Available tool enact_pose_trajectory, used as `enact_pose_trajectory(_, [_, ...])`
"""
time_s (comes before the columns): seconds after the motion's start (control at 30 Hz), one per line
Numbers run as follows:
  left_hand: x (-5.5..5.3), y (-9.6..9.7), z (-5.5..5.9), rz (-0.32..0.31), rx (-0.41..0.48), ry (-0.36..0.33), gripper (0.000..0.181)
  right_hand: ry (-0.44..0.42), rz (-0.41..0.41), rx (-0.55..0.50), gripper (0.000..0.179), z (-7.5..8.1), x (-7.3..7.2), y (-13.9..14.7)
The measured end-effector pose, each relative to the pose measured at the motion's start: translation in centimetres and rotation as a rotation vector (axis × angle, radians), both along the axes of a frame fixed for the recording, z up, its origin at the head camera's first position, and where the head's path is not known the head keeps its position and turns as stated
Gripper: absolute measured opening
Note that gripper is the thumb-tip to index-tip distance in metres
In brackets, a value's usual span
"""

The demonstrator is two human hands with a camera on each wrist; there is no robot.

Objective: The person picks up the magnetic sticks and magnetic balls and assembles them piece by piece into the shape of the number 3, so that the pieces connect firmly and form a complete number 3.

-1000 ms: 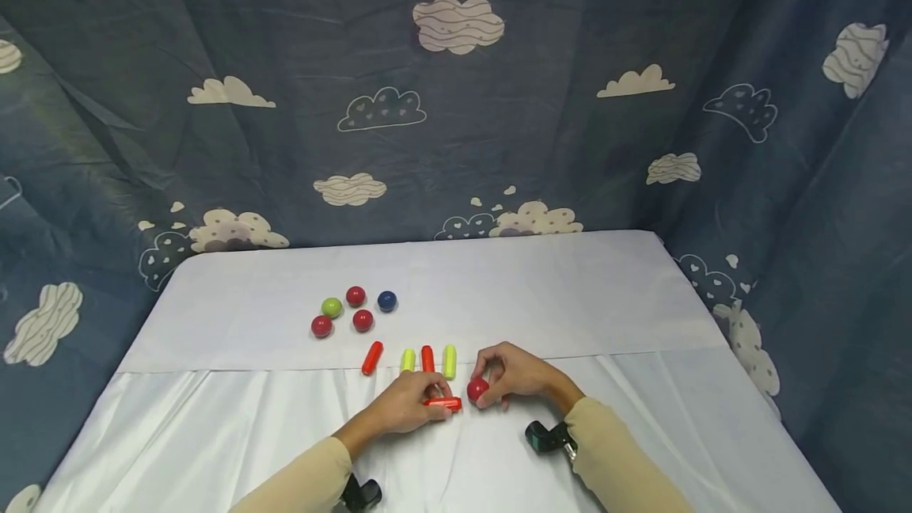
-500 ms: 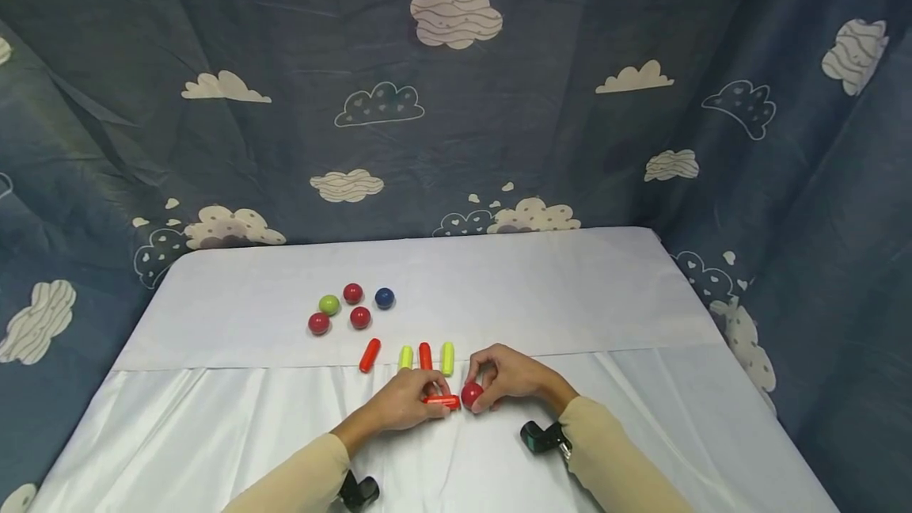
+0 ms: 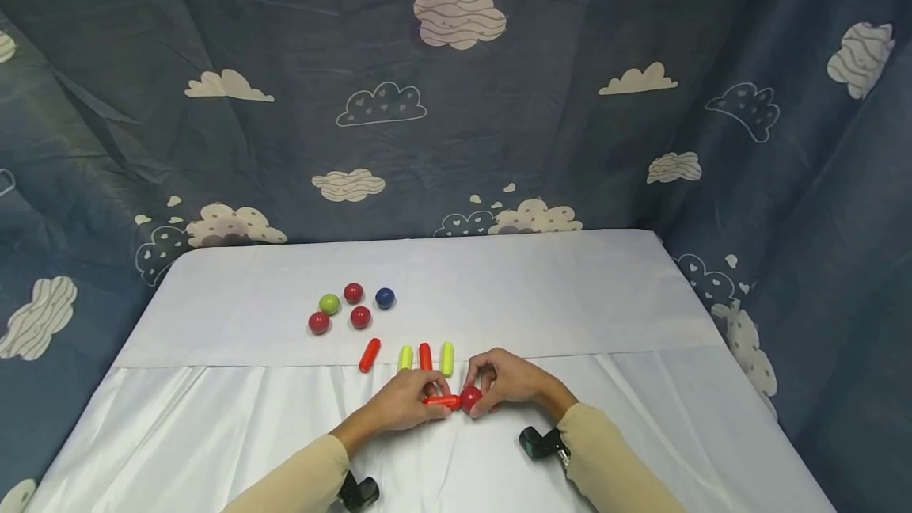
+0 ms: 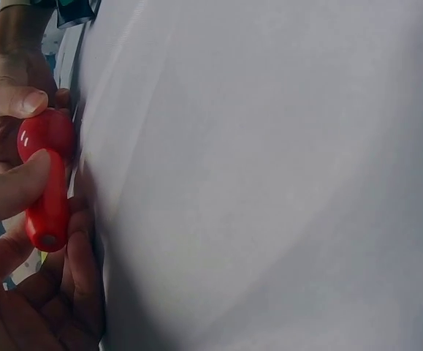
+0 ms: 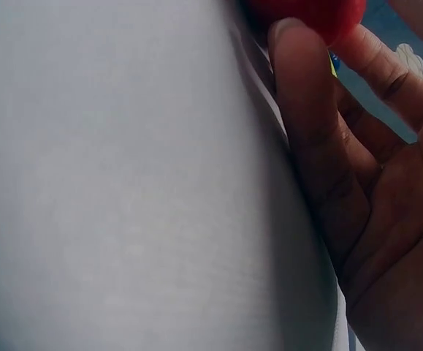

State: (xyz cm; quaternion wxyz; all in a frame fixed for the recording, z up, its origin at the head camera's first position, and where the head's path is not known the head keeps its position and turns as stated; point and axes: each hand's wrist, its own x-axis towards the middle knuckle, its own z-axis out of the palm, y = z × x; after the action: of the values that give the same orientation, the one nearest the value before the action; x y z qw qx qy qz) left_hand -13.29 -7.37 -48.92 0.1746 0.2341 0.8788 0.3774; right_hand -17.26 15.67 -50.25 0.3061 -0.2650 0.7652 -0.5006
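Observation:
My left hand (image 3: 406,402) pinches a short red stick (image 3: 446,401) between thumb and fingers, lengthwise toward the right. A small grey dot marks the stick's near end in the left wrist view, where the thumb (image 4: 21,186) lies along it. My right hand (image 3: 516,378) pinches a glossy red ball (image 3: 470,397) between thumb and fingertips. Ball and stick meet end to end, low over the white cloth. The right wrist view shows only the lower part of the ball (image 5: 317,14), with a fingertip against it.
Behind the hands lie two yellow sticks (image 3: 447,359) (image 3: 405,357), with a red stick (image 3: 425,355) between them and another red stick (image 3: 370,355) farther left. Farther back sit three red balls (image 3: 360,317), a green ball (image 3: 329,305) and a blue ball (image 3: 385,298) on the white-covered table (image 3: 556,291).
My right hand has moved left with the red ball, closing the gap until the ball meets the stick's end. The left hand has stayed nearly in place with the red stick.

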Motion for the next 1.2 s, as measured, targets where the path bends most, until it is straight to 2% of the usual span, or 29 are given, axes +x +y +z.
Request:
enact_pose_trajectory(0.3, [-0.3, -0.1, 0.3, -0.004, 0.005, -0.085, 0.019, 0.040, 0.020, -0.011, 0.027, -0.1, 0.0, 0.4])
enact_pose_trajectory(0.57, [-0.9, -0.9, 0.5, -0.028, 0.055, -0.132, 0.019, 0.036, 0.028, -0.025, 0.028, -0.1, 0.1, 0.4])
enact_pose_trajectory(0.87, [-1.2, -2.1, 2.0, -0.056, 0.079, -0.154, 0.023, 0.004, 0.016, 0.005, 0.028, 0.2, 0.2, 0.1])
enact_pose_trajectory(1.07, [-2.0, -3.8, 3.2, -0.031, 0.110, -0.111, 0.024, -0.012, -0.003, 0.012, 0.028, 0.4, 0.2, -0.1])
enact_pose_trajectory(1.2, [-2.8, -5.3, 3.9, 0.043, 0.117, -0.076, 0.025, -0.010, -0.010, 0.022, 0.029, 0.5, 0.3, -0.1])
